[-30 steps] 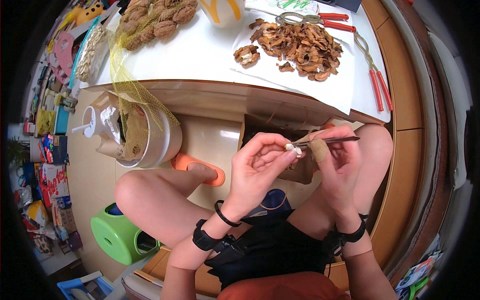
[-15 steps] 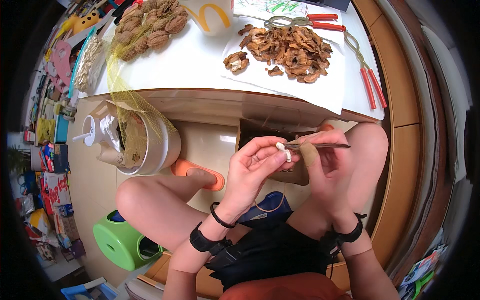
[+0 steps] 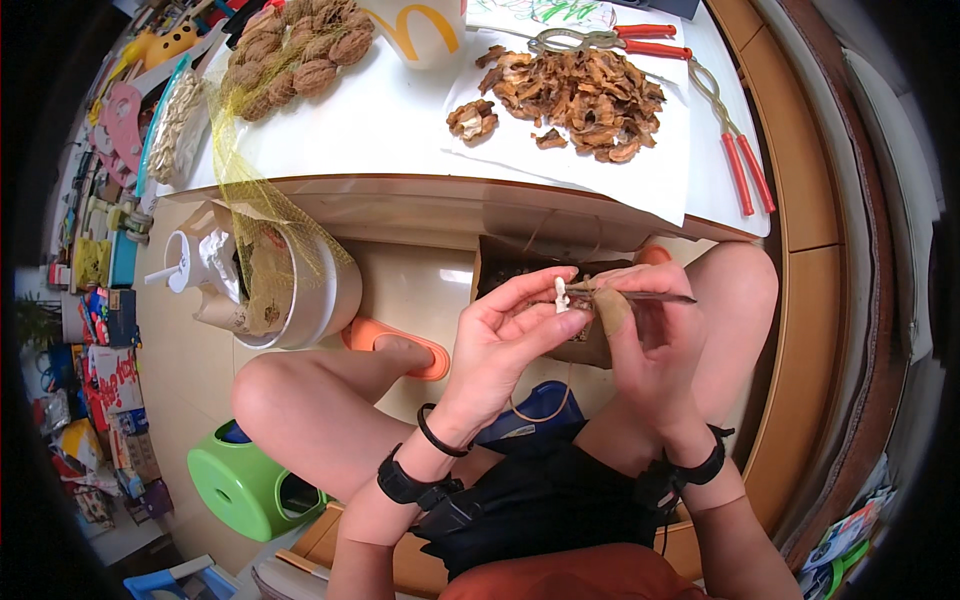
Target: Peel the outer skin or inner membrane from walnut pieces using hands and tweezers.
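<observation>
Between its thumb and fingertips my left hand (image 3: 510,325) pinches a small white peeled walnut kernel piece (image 3: 561,295). My right hand (image 3: 650,330), closed, grips a slim dark pointed tool (image 3: 665,297); its kind is hard to make out. The tool's tip is at the kernel piece. A tan covering (image 3: 612,312) wraps the right thumb. Below both hands stands an open brown paper bag (image 3: 490,262), partly hidden by them. On the table ahead, a heap of brown walnut kernels (image 3: 585,105) lies on white paper, with one partly peeled walnut kernel (image 3: 472,121) beside it.
Two red-handled nutcrackers (image 3: 652,48) (image 3: 745,165) lie at the table's right. Whole walnuts (image 3: 300,60) in yellow netting and a bag of pale kernels (image 3: 176,125) are at the left. A white bin (image 3: 335,300), an orange slipper (image 3: 425,355) and a green stool (image 3: 235,480) are on the floor.
The white kernel piece has turned more upright in my left fingers. My left thumb has shifted slightly, and the tool has stayed close to the kernel piece.
</observation>
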Available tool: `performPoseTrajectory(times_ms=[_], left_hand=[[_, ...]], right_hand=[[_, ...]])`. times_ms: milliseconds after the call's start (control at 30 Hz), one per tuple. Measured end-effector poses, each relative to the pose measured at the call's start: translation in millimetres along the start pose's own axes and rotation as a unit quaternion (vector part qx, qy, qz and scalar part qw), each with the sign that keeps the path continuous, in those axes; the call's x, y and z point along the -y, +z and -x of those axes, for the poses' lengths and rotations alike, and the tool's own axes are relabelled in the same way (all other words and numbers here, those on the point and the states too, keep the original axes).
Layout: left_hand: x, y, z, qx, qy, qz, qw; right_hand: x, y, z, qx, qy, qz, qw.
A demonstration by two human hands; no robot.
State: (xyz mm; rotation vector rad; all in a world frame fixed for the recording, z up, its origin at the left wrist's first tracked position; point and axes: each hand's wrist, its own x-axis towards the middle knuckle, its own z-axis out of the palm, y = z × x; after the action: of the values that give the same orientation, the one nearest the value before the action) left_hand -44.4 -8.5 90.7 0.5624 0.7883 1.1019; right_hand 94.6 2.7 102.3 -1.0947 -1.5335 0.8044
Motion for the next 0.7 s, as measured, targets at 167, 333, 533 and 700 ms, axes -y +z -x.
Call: performPoseTrajectory(times_ms=[167,333,533,700], left_hand=[[0.3,1.0,-1.1,0.007,0.008,-0.013,1.0],[-1.6,-3.3,-0.1,0.035,0.0,0.0,0.999],[-2.0,-2.4,-0.3,0.038,-0.002,0.032,0.999],[-3.9,-4.3,0.0,0.054,-0.007,0.022,0.998]], right_hand=[[1.0,-1.2,-0.4,0.002,-0.01,-0.005,1.0],[6.7,-0.2,-1.1,0.008,0.044,-0.081,0.996],[5.5,-4.8,-1.0,0.002,0.063,-0.092,0.994],[2.7,-6.5,-0.8,-0.009,0.077,-0.081,0.994]])
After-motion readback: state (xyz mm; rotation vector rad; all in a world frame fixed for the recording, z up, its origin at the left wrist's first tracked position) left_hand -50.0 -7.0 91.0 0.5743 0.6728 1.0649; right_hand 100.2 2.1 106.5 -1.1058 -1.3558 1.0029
